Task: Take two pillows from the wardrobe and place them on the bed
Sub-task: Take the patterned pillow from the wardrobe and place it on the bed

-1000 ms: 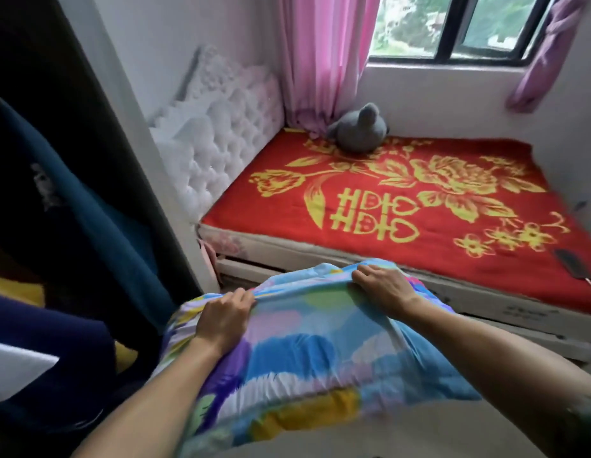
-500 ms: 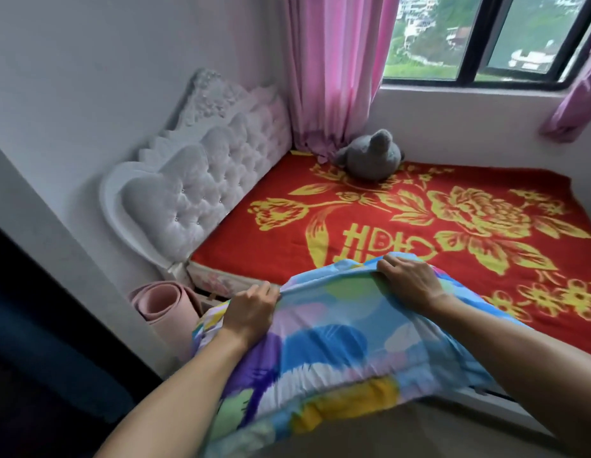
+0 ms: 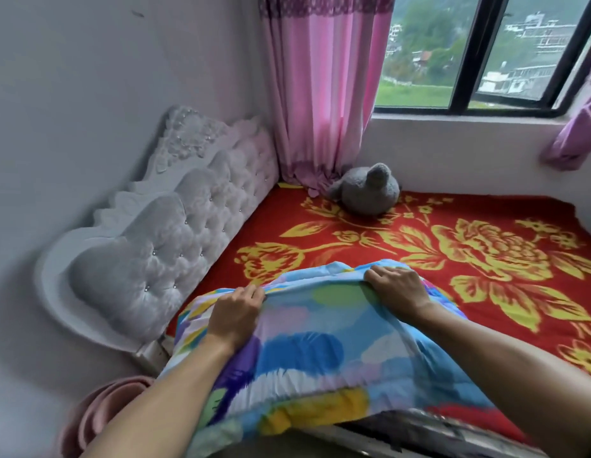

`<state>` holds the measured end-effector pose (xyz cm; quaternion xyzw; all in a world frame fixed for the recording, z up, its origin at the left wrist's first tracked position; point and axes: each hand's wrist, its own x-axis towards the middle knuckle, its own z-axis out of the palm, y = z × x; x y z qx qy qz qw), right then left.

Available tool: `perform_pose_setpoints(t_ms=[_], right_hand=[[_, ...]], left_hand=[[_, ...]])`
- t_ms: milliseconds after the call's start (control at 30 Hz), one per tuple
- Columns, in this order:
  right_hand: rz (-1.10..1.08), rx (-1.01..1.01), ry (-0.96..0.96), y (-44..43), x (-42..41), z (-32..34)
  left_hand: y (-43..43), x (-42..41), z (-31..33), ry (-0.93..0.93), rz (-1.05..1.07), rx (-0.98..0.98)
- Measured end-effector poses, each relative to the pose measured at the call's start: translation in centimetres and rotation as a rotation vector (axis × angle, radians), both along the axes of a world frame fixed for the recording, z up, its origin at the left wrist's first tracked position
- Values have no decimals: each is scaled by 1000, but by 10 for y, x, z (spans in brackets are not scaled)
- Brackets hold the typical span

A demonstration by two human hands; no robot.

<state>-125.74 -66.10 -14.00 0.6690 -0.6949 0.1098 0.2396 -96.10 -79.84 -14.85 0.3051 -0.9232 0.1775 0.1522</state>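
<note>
A pillow (image 3: 307,352) in a blue, purple, yellow and white patterned cover hangs in front of me over the near edge of the bed (image 3: 486,292). My left hand (image 3: 234,312) grips its far edge on the left side. My right hand (image 3: 396,289) grips the same edge on the right. The bed has a red blanket with yellow flowers and fills the right and middle of the view. Only this one pillow is visible, and the wardrobe is out of view.
A white tufted headboard (image 3: 162,246) stands along the left wall. A grey plush toy (image 3: 367,190) sits at the far corner below a pink curtain (image 3: 320,87) and a window (image 3: 469,51). A rolled pink mat (image 3: 99,414) lies on the floor at lower left.
I have turned away from the dark wardrobe toward the bed and moved closer. The pillow, held in both hands, has travelled from beside the bed to over its near edge.
</note>
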Motion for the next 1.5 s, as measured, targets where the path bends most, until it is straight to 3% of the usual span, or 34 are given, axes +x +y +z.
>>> perform_pose_setpoints(t_ms=[400,733,1067,1500], right_hand=[[128,121,-41,-223,-81,-20],[104,253,-175,-387,-92,-34],[-133,370,-229,-531,-78,-76],[-228,291,-215,-607,-111,-71]], left_hand=[[-175,-64,-17,-55,160,87],[-304,-75,-30,10,232,201],[-462,-74,-80,84,59,297],[-527,-111,-94,87,-46,395]])
